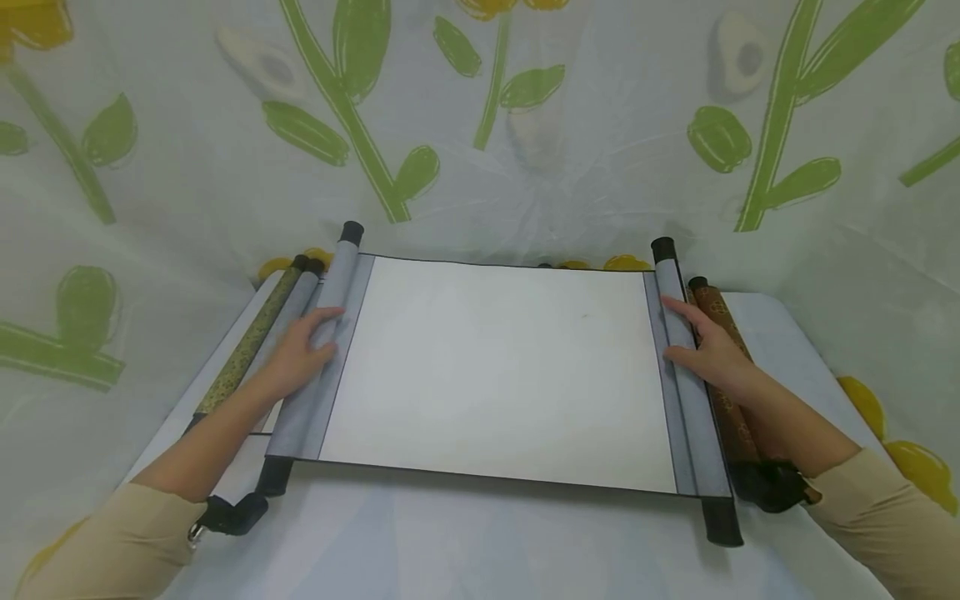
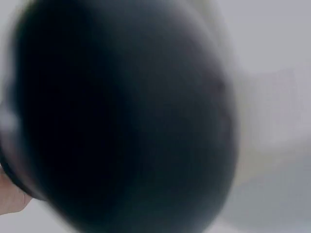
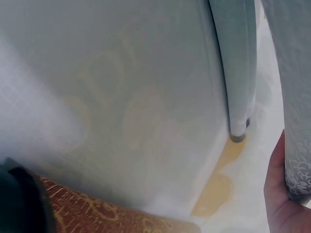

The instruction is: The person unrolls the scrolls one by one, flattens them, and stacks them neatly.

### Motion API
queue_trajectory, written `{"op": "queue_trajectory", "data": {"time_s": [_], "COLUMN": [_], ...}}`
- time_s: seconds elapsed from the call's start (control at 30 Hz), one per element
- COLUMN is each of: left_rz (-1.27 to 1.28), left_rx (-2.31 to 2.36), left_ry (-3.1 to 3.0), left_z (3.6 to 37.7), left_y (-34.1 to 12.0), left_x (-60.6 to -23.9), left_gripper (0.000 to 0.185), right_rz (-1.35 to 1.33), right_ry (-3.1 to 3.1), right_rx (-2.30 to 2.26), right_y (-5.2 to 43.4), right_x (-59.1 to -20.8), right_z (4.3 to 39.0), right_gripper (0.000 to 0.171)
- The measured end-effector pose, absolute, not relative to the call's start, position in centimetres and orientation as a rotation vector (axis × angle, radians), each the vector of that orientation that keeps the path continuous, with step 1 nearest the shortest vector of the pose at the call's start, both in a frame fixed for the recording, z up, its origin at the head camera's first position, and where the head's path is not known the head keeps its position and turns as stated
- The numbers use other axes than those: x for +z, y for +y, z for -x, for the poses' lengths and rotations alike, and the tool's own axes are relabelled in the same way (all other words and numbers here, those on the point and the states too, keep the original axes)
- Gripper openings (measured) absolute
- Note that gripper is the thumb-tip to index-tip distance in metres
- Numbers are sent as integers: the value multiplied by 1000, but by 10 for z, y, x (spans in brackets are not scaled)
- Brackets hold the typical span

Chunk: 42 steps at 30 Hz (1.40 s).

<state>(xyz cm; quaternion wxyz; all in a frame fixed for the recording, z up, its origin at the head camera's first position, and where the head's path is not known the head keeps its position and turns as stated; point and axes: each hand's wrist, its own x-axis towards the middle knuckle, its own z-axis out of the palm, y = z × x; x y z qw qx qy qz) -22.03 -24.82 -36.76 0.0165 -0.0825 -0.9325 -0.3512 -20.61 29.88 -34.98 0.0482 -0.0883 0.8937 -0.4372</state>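
1. On the white table (image 1: 480, 542), only the head view shows us the whole blank scroll (image 1: 498, 375), unrolled flat between its two grey rollers.
2. The left wrist view gives us just a dark blur; the right wrist view shows us a brown patterned scroll (image 3: 97, 213) up close.
3. Our left hand (image 1: 296, 354) lies on the left roller (image 1: 318, 350), fingers loosely extended, not clasping.
4. Our right hand (image 1: 705, 350) rests likewise on the right roller (image 1: 686, 375), fingers straight.
5. We can read no writing.
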Motion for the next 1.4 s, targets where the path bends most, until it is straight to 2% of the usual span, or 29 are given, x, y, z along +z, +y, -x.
{"op": "queue_trajectory", "data": {"time_s": [0.17,0.57,0.97,1.4], "left_rz": [245,16,-123,-144], "left_rx": [-1081,-1007,-1036,-1053], "left_ry": [-2913,-2981,-2968,-2954], "left_z": [222,231,251,268], "left_y": [-254,-279,-303,-309], "left_x": [-368,-370,-376,-391], "left_gripper": [56,58,60,58], "right_rz": [235,225,297,228], "right_ry": [2733,2632,2566,2494], "right_rx": [-1298,-1285,-1388,-1416], "right_y": [293,276,255,244], "right_x": [-347,-351,-354,-377], "right_z": [210,229,261,285], "right_gripper": [80,79,75,76]}}
